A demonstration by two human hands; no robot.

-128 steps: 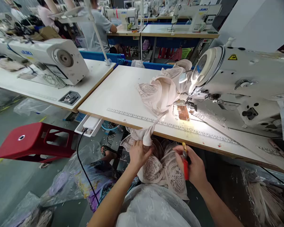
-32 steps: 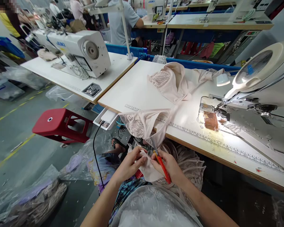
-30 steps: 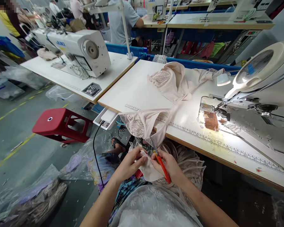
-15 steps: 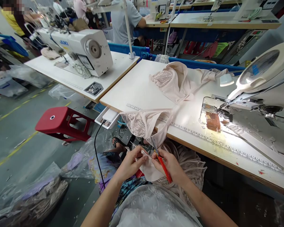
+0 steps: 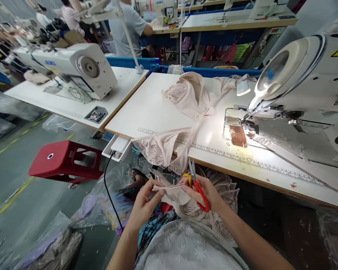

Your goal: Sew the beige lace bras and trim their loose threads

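My left hand (image 5: 145, 199) pinches one end of a pale beige bra piece (image 5: 175, 194) above my lap, its thumb and fingers pressed together on the edge. At the other end, my right hand (image 5: 212, 192) grips the same piece between thumb and fingertips. Scissors (image 5: 202, 196) with red and yellow handles also rest in that hand, blades pointing up and away from the fabric. Beyond them, a lace bra cup (image 5: 154, 150) hangs over the table edge. More beige lace pieces (image 5: 224, 189) are heaped below the table, partly hidden by my right hand.
The white table (image 5: 135, 108) bears another beige bra (image 5: 190, 93) and, at right, a lit sewing machine (image 5: 307, 97). A second machine (image 5: 70, 69) stands to the left. A red stool (image 5: 64, 159), plastic bags (image 5: 115, 180) and a black cable (image 5: 107, 189) are lower left. A person (image 5: 126, 30) sits beyond.
The scissors have turned in my right hand, showing both handles. The fabric edge is now stretched out between my hands, which have moved slightly apart. The view has shifted right.
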